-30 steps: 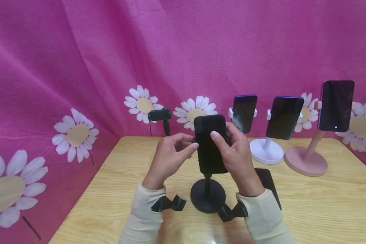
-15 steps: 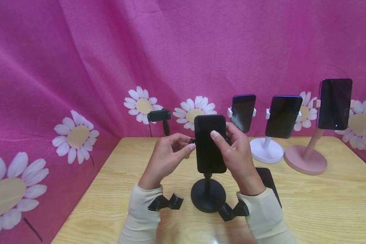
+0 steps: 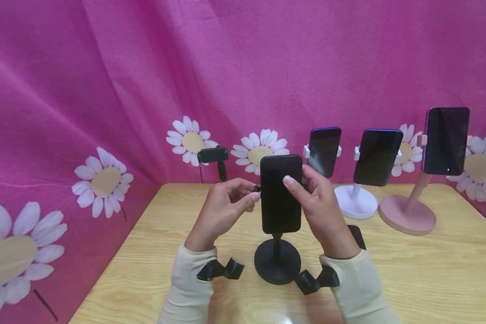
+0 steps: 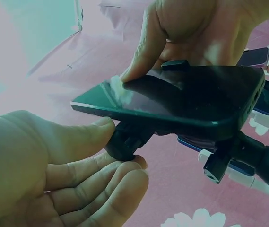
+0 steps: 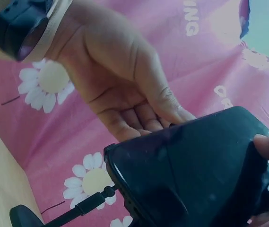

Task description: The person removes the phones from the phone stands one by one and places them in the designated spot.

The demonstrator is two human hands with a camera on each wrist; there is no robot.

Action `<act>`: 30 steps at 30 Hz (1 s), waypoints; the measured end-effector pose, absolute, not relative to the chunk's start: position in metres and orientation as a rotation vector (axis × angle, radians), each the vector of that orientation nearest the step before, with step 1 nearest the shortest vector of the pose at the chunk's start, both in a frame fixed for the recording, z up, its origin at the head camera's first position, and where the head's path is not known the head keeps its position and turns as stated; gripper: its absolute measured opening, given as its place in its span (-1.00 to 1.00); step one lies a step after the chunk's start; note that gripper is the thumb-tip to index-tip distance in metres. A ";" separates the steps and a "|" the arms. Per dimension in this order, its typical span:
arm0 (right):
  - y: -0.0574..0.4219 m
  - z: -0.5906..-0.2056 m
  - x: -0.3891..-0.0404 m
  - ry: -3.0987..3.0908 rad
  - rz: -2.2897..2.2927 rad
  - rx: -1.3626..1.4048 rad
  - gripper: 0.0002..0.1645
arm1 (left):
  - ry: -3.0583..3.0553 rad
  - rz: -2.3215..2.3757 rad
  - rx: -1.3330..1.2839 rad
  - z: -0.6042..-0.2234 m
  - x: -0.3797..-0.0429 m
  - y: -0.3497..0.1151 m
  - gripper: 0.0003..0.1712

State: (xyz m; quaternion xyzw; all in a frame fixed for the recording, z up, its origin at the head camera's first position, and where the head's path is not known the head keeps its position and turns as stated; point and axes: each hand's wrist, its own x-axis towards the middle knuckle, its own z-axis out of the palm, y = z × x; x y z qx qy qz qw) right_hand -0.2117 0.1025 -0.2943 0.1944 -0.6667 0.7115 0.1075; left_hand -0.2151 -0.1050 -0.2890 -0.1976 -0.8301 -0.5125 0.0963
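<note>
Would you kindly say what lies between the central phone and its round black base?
A black post stands between phone and base; the head view shows it.

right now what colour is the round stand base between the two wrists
Black; the round stand base shows best in the head view.

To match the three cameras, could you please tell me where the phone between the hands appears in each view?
Head: phone, slightly right of and below centre.
Left wrist: phone, around the middle, seen obliquely.
Right wrist: phone, lower right.
Shared landmark: its black stand.
</note>
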 end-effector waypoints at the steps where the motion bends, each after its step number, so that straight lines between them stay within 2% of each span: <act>1: 0.103 -0.294 -0.211 -1.965 2.104 0.578 -0.55 | -2.461 -1.529 -0.590 -0.289 -0.215 -0.105 -0.73; 17: 0.107 -0.290 -0.208 -1.926 2.230 0.651 -0.56 | -2.442 -1.585 -0.604 -0.292 -0.217 -0.100 -0.73; 30: 0.105 -0.288 -0.207 -1.996 2.153 0.737 -0.58 | -2.388 -1.616 -0.643 -0.293 -0.218 -0.097 -0.77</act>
